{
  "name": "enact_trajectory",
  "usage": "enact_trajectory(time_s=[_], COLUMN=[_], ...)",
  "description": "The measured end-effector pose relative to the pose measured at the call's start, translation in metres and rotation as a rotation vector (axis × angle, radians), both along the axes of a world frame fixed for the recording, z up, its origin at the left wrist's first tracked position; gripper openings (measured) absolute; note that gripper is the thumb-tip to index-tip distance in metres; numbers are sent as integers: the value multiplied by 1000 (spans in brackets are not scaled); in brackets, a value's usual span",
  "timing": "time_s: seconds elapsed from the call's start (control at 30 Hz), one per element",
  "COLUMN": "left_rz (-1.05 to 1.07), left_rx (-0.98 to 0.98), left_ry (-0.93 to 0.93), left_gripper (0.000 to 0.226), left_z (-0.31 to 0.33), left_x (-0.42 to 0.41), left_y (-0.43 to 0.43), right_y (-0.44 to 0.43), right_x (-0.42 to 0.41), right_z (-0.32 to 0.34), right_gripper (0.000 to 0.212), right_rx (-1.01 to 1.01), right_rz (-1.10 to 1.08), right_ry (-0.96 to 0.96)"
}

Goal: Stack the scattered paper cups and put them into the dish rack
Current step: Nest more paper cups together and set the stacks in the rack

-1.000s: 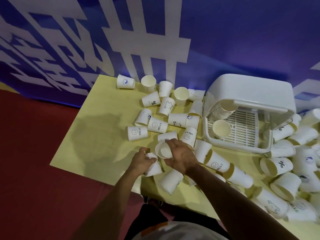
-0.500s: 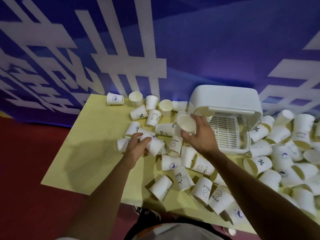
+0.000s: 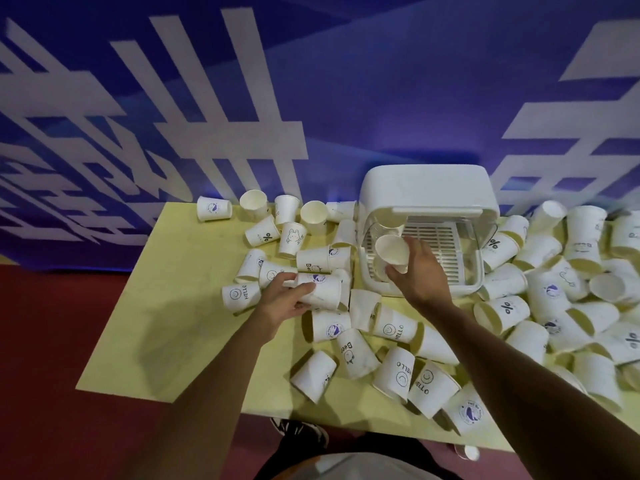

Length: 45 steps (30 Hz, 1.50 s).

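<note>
Yellow table (image 3: 166, 306): right hand (image 3: 420, 271) grips cup (image 3: 393, 251) at dish rack (image 3: 426, 188), 1 o'clock; left hand (image 3: 282, 301) grips second cup (image 3: 323, 291); hasty drop could miss stack (image 3: 385, 230).

Your right hand (image 3: 420, 271) hides the far side of the plain cup (image 3: 391, 251) it grips, and part of the rack (image 3: 426, 188) floor behind it. The rack's hood conceals its rear. The stack (image 3: 388, 224) at its left shows only dimly through the wall, so you cannot count it. Cups (image 3: 627, 233) at the frame's right edge are cut off. Your left hand (image 3: 284, 299) covers one end of the printed cup (image 3: 323, 289). At bottom centre, the table (image 3: 166, 306) edge half hides a shoe (image 3: 301, 433).
</note>
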<state>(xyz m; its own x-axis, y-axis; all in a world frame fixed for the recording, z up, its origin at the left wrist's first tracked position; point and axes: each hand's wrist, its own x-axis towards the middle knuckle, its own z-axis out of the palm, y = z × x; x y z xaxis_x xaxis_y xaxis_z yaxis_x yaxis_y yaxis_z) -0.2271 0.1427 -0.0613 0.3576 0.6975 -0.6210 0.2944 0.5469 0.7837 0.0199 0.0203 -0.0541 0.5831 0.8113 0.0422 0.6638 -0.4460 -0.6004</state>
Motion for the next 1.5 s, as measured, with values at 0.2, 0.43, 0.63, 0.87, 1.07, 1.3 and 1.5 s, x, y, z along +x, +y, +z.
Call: enact_trajectory(time_s=[0.2, 0.43, 0.63, 0.87, 1.07, 1.3, 1.5], left_rz=[-98, -142, -156, -216, -291, -215, -141], left_rx=[76, 89, 78, 97, 128, 158, 158], left_ry=[134, 152, 92, -19, -37, 80, 141], left_gripper=[41, 46, 44, 45, 44, 30, 24], left_z=[-13, -19, -11, 2, 9, 0, -11], left_x=[-11, -9, 5, 32, 52, 51, 43], left_y=[-8, -9, -13, -18, -18, -9, 0], right_y=[5, -4, -3, 4, 5, -5, -2], right_x=[-1, 3, -1, -29, -20, 23, 29], right_z=[-2, -10, -6, 14, 19, 12, -5], right_gripper=[60, 55, 49, 64, 56, 66, 64], right_rx=[0, -45, -31, -101, 34, 150, 52], right_rz=[-31, -2, 12, 117, -25, -92, 11], right_ry=[60, 1, 53, 599, 640, 309, 192])
